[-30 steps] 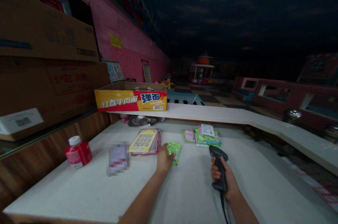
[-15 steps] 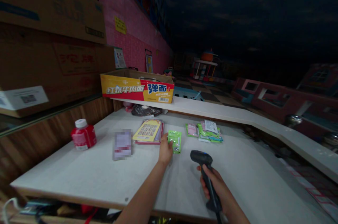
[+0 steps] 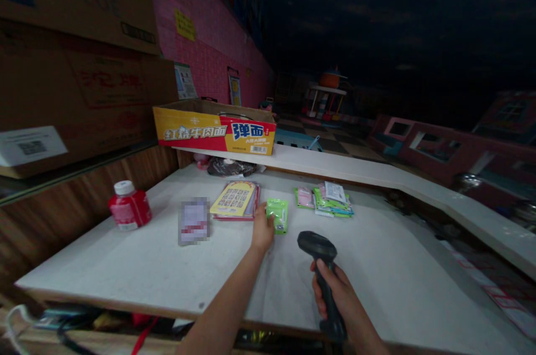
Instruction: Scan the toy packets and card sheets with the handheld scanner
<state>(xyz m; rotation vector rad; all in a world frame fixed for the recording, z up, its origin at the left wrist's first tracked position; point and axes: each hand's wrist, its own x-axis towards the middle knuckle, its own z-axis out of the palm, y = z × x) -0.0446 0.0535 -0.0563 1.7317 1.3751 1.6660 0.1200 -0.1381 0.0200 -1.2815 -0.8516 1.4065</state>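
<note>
Between the fingers of my left hand (image 3: pixel 263 229) is the left edge of a small green packet (image 3: pixel 277 215), its printed face turned up over the white table (image 3: pixel 151 271). My right hand (image 3: pixel 335 293) is wrapped round the handle of a black barcode scanner (image 3: pixel 317 244), whose head points left toward the packet. Beyond the scanner, several green and pink packets (image 3: pixel 333 198) lie in a pile, with one pink-and-green packet (image 3: pixel 304 197) at its left. Just left of my left hand rests a stack of booklets with a yellow sheet (image 3: pixel 235 198) on top.
A red bottle with a white cap (image 3: pixel 129 207) and a blurred-out flat item (image 3: pixel 194 221) stand to the left. An open noodle carton (image 3: pixel 213 132) sits on the raised white ledge (image 3: pixel 335 162) at the back. Large cardboard boxes (image 3: pixel 79 76) are stacked at left.
The whole view has shifted slightly, so things appear a little higher. My left hand still holds the green packet, and the scanner head has moved slightly left.
</note>
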